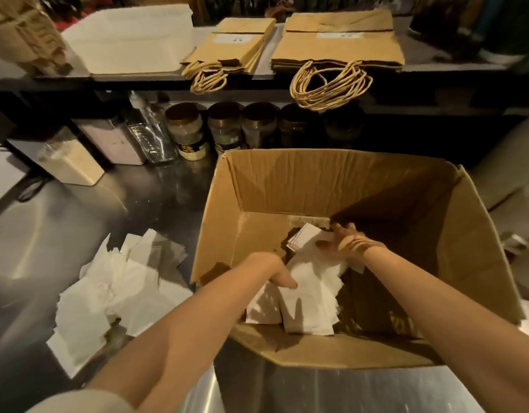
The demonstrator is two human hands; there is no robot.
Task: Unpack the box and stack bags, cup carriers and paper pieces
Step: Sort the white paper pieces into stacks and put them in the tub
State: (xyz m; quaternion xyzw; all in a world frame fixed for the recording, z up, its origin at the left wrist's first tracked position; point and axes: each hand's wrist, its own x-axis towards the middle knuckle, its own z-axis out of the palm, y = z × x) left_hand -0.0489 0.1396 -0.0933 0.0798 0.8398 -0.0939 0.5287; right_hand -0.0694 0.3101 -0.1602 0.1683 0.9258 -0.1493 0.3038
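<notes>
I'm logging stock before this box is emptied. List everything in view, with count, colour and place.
Box: one, brown, open on the counter.
Box paper: a heap, white, inside the box.
Loose paper: a heap, white, on the counter left of the box.
Small bags: one stack, brown, shelf middle.
Large bags: one stack, brown, shelf right.
White stack: one, white, shelf left.
Bundle: one, brown, shelf far left.
Jars: about five, dark-lidded, under the shelf.
Containers: two, clear, left of the jars.
Counter: one, steel.
Left hand: in the box, grips box paper.
Right hand: in the box, holds box paper.
</notes>
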